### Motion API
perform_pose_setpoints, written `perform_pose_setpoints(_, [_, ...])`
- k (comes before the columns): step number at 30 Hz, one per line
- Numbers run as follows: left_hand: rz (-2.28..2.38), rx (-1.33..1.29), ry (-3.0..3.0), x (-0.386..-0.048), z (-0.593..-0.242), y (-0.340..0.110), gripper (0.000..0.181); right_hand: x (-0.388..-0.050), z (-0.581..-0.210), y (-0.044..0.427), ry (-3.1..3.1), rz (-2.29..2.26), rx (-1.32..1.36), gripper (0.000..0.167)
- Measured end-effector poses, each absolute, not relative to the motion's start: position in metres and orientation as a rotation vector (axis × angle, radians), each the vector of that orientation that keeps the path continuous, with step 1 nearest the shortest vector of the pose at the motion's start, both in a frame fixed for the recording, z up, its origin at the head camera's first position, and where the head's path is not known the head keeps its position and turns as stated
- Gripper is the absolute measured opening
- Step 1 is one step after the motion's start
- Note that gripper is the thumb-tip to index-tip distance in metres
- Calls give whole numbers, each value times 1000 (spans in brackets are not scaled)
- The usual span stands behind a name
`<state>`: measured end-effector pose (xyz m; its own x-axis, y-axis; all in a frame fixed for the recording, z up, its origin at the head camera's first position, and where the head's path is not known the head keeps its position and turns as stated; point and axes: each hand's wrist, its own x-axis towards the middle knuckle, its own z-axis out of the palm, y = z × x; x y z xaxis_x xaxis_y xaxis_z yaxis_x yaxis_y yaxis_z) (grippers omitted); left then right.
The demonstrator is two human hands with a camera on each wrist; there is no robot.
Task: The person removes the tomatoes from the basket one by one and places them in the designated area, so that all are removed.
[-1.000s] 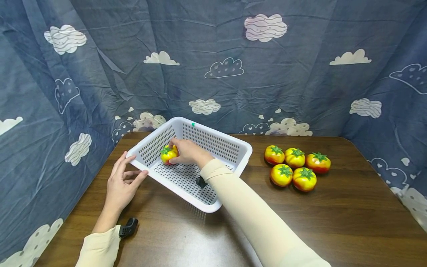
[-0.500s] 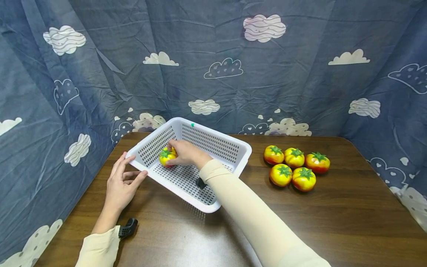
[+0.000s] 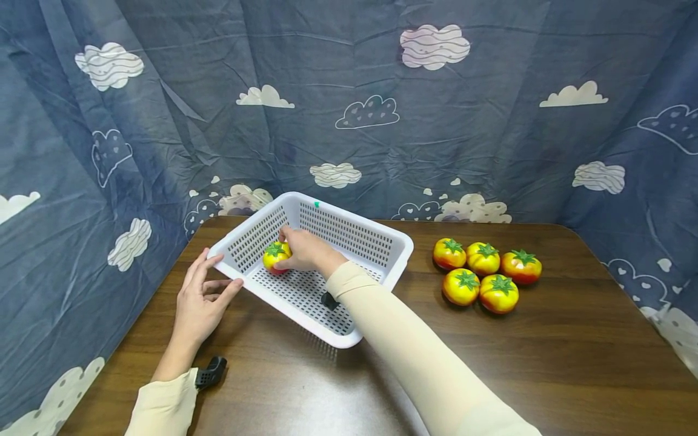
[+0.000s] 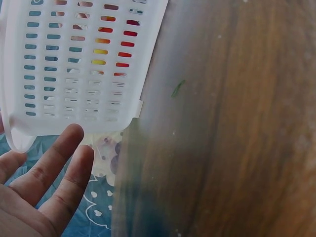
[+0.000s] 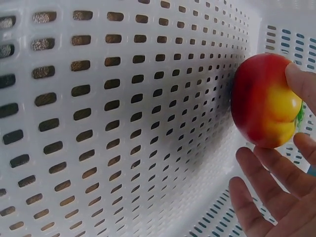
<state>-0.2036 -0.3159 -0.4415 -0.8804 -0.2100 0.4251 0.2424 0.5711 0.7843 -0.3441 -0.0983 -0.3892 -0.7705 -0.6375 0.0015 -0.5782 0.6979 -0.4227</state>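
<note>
A white perforated plastic basket stands at an angle on the wooden table. Inside its left end is a red and yellow tomato with a green leafy top. My right hand reaches in from the right and holds this tomato between thumb and fingers. In the right wrist view the tomato sits close to the holed basket surface, the thumb on one side, fingertips at the other. My left hand holds the basket's near left corner, thumb and fingers at the rim. The left wrist view shows two fingers extended below the basket wall.
Several more red and yellow tomatoes sit grouped on the table, right of the basket. A dark blue cloth with cloud prints hangs behind the table and along its sides. Black wrist cameras are strapped at both sleeves.
The tomato in my right hand has shifted and turned slightly, and sits a little lower in the basket. My left hand and the basket have stayed in place.
</note>
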Motion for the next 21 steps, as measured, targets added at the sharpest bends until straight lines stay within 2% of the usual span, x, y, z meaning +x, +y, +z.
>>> perform_pose_setpoints(4, [-1258, -31, -2330, -203, -442, -316, 68, -345, -390, -99, 2759, -583, -959, 68])
perform_pose_setpoints(21, [-1251, -30, -2332, -203, -441, -316, 67, -340, -391, -101, 2701, -610, -882, 68])
